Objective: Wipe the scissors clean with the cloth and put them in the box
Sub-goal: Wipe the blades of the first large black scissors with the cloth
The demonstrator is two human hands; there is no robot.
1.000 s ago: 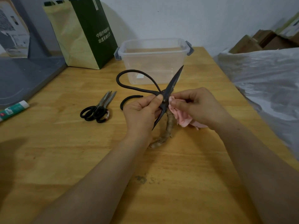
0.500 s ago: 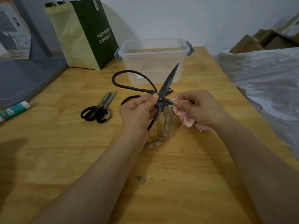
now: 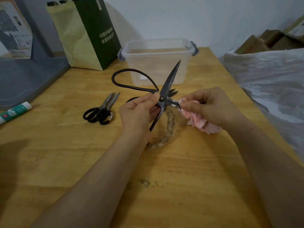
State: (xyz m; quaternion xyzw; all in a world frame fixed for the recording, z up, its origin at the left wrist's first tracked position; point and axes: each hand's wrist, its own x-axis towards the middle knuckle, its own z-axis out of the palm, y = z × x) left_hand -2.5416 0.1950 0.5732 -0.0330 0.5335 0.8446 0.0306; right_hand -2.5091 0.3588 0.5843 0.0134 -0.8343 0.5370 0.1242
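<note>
A light wooden table [image 3: 164, 186] fills most of the view. White plastic sheeting [image 3: 271, 83] is heaped along its right edge, with cardboard boxes [image 3: 266, 40] behind it at the far right. A grey board [image 3: 24, 79] lies at the far left. A green and pale yellow paper bag [image 3: 85, 35] stands upright beside the board, against the wall.

The clear plastic box [image 3: 144, 66], which has grey latches and no lid, stands at the far middle of the table, just right of the bag.

In front of the box, held above the table, are the black iron scissors [image 3: 171, 78]. They are spread wide: one blade points up and away toward the box, and the other runs out to the right. One big handle loop curves off to the left.

The left hand [image 3: 138, 112] grips the scissors just behind the pivot, with its thumb by the rivet. The right hand [image 3: 212, 107] pinches the pink cloth [image 3: 197, 120] around the outer part of the right-pointing blade. The rest of the cloth hangs bunched below the palm.

Under the hands, a beige wrapped loop [image 3: 170, 125] lies on the wood. Left of the hands, smaller black-handled scissors [image 3: 102, 109] lie closed on the table with their tips pointing away. A white and green tube [image 3: 15, 111] lies at the left edge.
</note>
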